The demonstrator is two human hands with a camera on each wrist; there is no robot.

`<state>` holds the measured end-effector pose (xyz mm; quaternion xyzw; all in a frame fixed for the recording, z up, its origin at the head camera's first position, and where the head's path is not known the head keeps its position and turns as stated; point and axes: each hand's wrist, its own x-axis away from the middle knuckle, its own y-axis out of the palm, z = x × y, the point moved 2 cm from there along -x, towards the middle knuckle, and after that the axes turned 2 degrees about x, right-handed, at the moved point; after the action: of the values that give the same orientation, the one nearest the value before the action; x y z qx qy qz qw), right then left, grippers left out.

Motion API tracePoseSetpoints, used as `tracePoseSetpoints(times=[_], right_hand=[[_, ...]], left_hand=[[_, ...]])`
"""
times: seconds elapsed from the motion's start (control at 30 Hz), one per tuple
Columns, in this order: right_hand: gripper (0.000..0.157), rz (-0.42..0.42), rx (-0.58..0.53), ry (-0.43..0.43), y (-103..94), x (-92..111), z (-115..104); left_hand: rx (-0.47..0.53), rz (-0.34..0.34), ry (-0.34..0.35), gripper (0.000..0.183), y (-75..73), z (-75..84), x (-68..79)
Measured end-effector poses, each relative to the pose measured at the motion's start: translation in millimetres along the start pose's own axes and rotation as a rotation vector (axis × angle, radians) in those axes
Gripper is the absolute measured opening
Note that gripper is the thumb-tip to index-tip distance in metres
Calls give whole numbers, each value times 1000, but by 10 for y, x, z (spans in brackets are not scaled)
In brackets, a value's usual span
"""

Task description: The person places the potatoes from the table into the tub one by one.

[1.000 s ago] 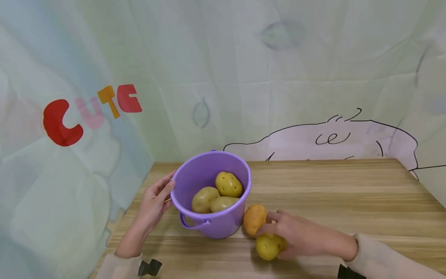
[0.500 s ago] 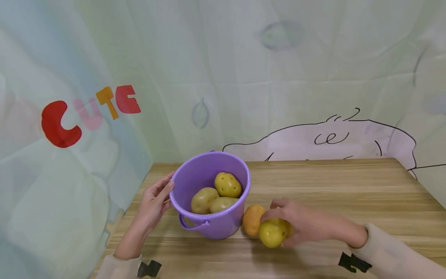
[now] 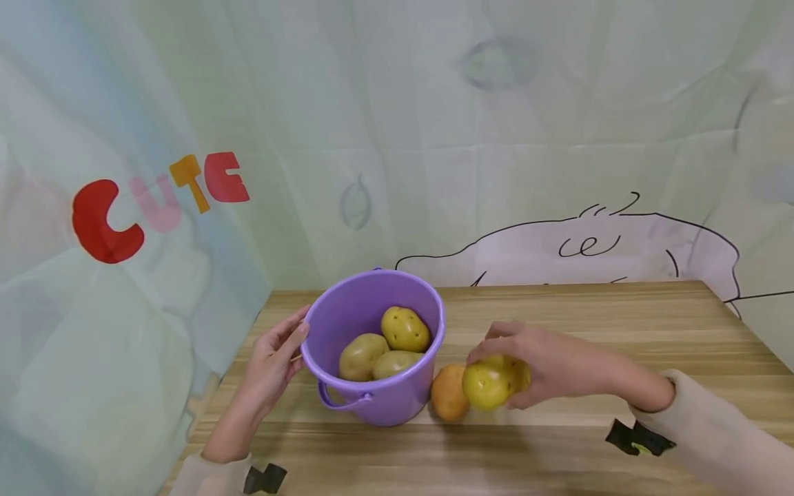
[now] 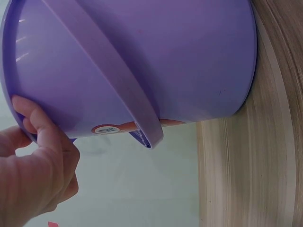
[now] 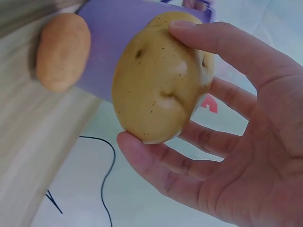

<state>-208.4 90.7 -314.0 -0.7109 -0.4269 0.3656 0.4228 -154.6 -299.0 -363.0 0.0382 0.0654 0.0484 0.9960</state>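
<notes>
A purple bucket stands on the table with its mouth tipped toward me and several potatoes inside, one of them a yellow potato. My left hand pinches its left rim between thumb and fingers, as the left wrist view confirms. Right of the bucket, my right hand grips another yellow potato above the table, thumb on one side and fingers on the other. Beneath and left of that potato, an orange-brown potato lies against the bucket's base.
The wooden table reaches back to a pale printed curtain. Down the bucket's outer wall hangs its purple handle. A black strap shows at the right sleeve.
My right hand has lifted the yellow potato off the table, moving up and slightly right. The left hand and the bucket hold their place.
</notes>
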Motion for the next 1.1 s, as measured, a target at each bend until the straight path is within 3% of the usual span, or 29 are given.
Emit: tracePoseSetpoints(times=[0.4, 0.63, 1.1], right_hand=[[55, -8, -39, -14, -309, -131, -59], [57, 33, -47, -10, -467, -250, -75], [60, 63, -48, 2, -647, -535, -81]], left_hand=[[-14, 5, -15, 51, 5, -1, -11], [-16, 6, -10, 51, 2, 0, -9], [-7, 28, -26, 50, 5, 1, -9]])
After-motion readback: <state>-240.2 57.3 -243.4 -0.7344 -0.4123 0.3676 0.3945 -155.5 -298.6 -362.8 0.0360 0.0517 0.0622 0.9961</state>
